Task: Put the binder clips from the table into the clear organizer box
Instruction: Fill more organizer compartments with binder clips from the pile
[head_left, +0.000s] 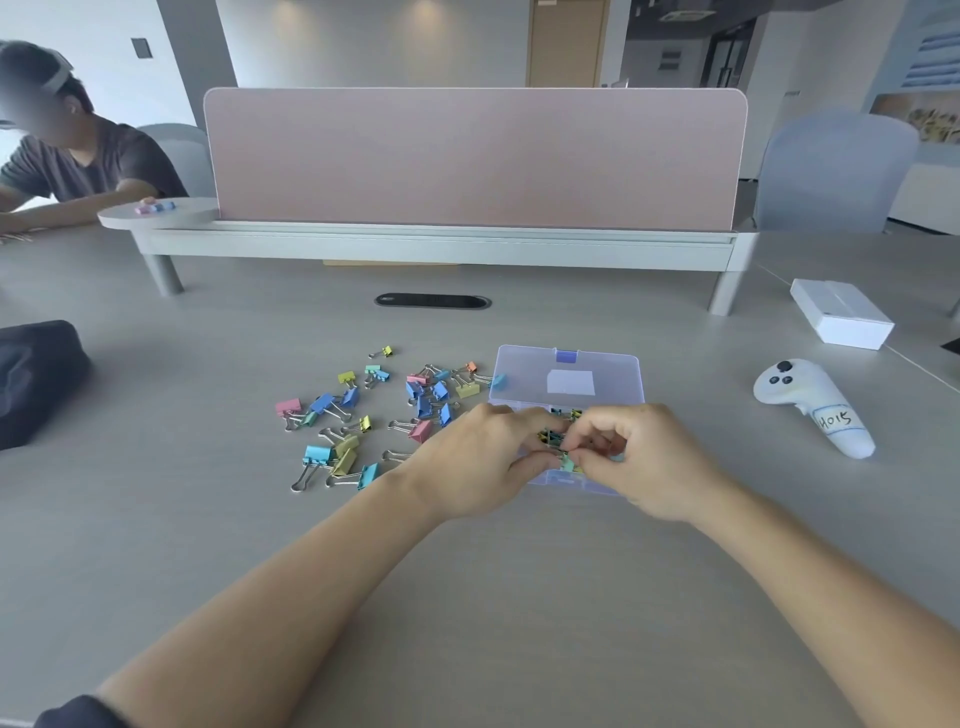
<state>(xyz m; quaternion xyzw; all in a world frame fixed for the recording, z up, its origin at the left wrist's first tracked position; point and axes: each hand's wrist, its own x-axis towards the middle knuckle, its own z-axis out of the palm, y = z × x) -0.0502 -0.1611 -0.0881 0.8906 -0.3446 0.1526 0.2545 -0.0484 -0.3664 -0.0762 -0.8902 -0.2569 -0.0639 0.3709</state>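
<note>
Grey surface (467, 582). Far left of the clear organizer box (571, 484): a dark bag (36, 379) at the frame edge, with a seated person (78, 156) behind it. Just left of the box: loose binder clips (358, 415) scattered on the surface, blue, yellow, pink and green, several overlapping. The nearest ones lie just beside the box's left edge. Beyond the box, to its left: a black oval cable port (432, 301). A pink divider screen (472, 156) stands well behind the box.

Left hand (478, 462) is over the box's left front corner, fingers curled, thumb and fingertips pinching a green clip (566, 462) above the box's front part. The box is open, its lid (519, 374) tipped back on the far side, with a blue latch (567, 356) at the lid's far edge. More binder clips sit inside, mostly hidden by fingers; cannot tell which compartment.

Right hand (649, 462) is over the box's right front, fingers curled narrow, pinching the same green clip from the right. Right of the box, apart: a white controller (810, 405) with a handwritten label. Farther right and back: a white carton (841, 319).
</note>
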